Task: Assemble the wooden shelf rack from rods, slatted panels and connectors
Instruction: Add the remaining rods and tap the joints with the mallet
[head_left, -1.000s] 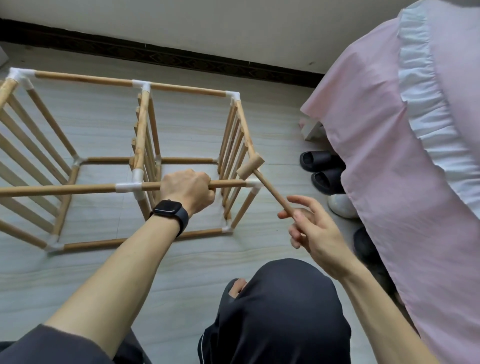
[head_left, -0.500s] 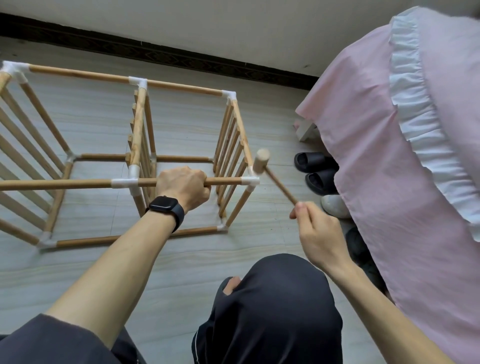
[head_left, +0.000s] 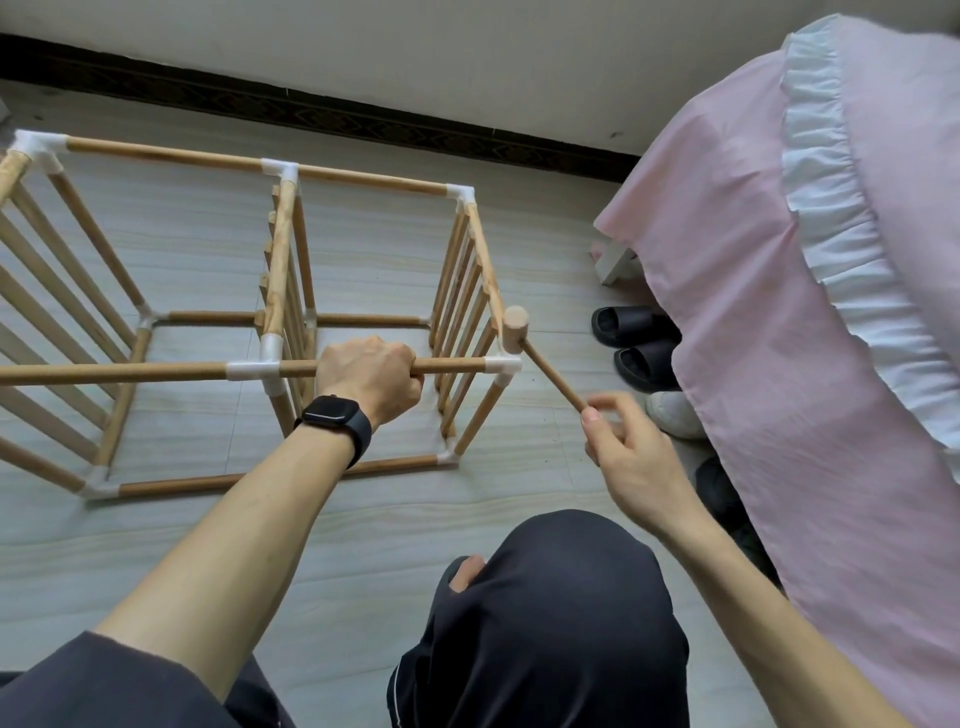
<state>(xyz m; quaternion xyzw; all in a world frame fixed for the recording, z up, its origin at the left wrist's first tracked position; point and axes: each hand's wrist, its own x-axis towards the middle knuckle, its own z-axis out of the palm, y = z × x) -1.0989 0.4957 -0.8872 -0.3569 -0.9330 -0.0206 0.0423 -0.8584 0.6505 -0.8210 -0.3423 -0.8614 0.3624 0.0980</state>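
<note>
The wooden shelf rack (head_left: 280, 260) lies on its side on the floor, built of rods, slatted panels and white connectors. My left hand (head_left: 371, 375) grips the near top rod (head_left: 130, 373) between the middle connector and the right corner connector (head_left: 503, 365). My right hand (head_left: 621, 436) pinches the handle end of a small wooden mallet (head_left: 540, 361). The mallet's head stands upright and touches the outer side of that corner connector.
A bed with a pink cover (head_left: 810, 291) and white frill fills the right side. Black slippers (head_left: 631, 340) and a white shoe (head_left: 675, 415) lie under its edge. My bent knee in dark trousers (head_left: 545, 613) is below. The wall with a dark skirting board (head_left: 311, 111) runs behind the rack.
The mallet head swung from lying over the corner rod to upright against the outer side of the corner connector. My right hand shifted right. My left hand kept its grip.
</note>
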